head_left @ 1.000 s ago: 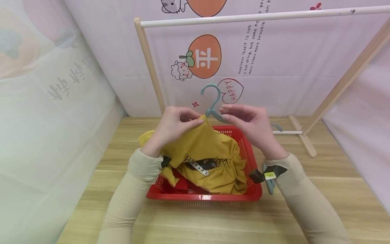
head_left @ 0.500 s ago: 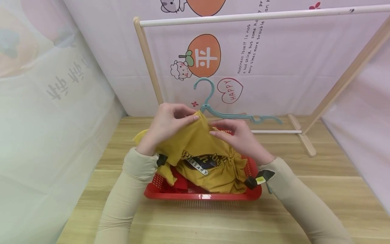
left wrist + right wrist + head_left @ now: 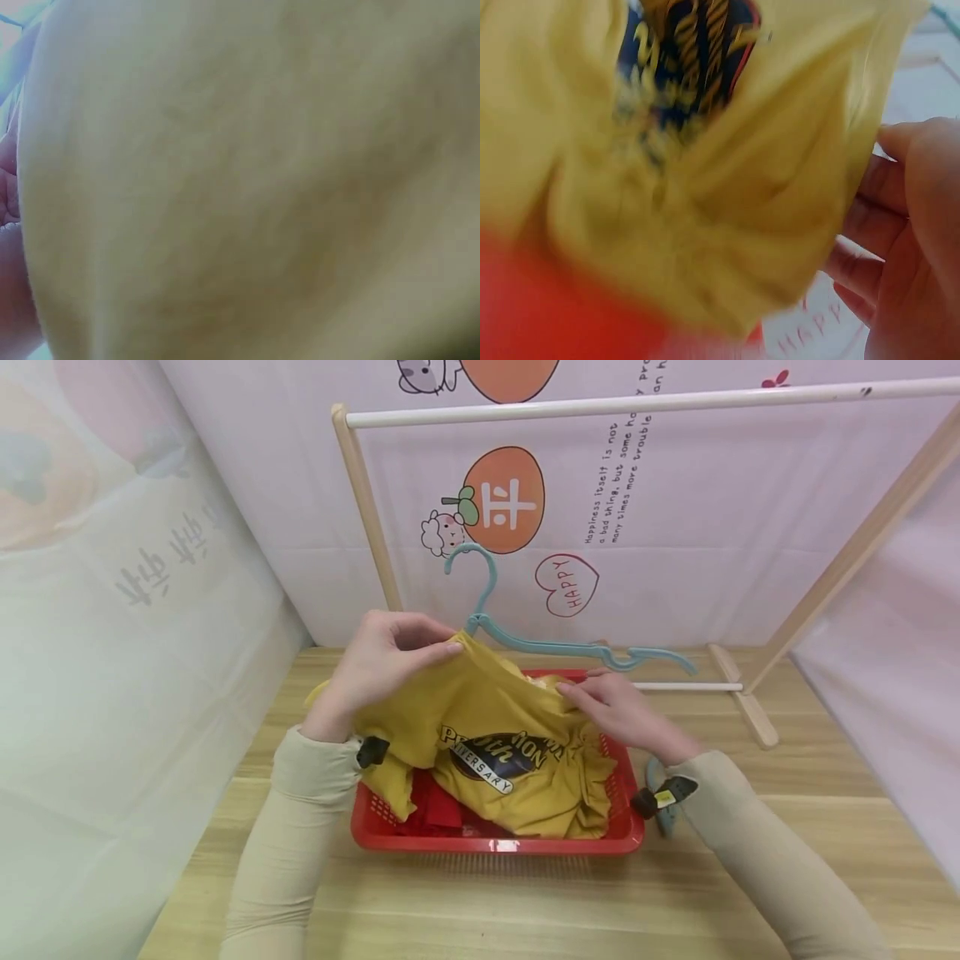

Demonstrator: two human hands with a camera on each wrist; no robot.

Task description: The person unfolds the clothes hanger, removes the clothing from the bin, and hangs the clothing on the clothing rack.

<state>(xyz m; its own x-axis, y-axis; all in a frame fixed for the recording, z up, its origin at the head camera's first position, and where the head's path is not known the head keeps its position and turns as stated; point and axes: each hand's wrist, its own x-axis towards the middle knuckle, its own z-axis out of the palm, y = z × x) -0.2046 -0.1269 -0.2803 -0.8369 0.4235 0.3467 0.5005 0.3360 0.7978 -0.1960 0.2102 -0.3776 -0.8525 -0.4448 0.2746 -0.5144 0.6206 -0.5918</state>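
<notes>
A yellow shirt [image 3: 480, 710] with a dark printed logo lies bunched over the red basket [image 3: 495, 845], its collar raised. The left hand [image 3: 386, 660] pinches the collar's left side beside the neck of a light-blue hanger [image 3: 540, 647]. That hanger's hook and right arm stand outside the shirt; its left arm is hidden by cloth. The right hand [image 3: 618, 710] pinches the collar's right edge below the hanger arm. In the right wrist view the right hand [image 3: 907, 232] has its thumb at the edge of the shirt [image 3: 780, 172], fingers behind it. Blurred yellow cloth [image 3: 247, 180] fills the left wrist view.
Behind the basket stands a rack with a white top rail [image 3: 645, 403], wooden legs [image 3: 367, 518] and a low white bar [image 3: 690, 687]. Another blue hanger [image 3: 665, 814] lies on the wooden table [image 3: 465, 910], right of the basket, partly hidden by the right wrist.
The left hand has moved left with the collar and hanger. The right hand left the hanger, took the collar edge and drew it rightward, so the neckline is stretched and more of the print shows.
</notes>
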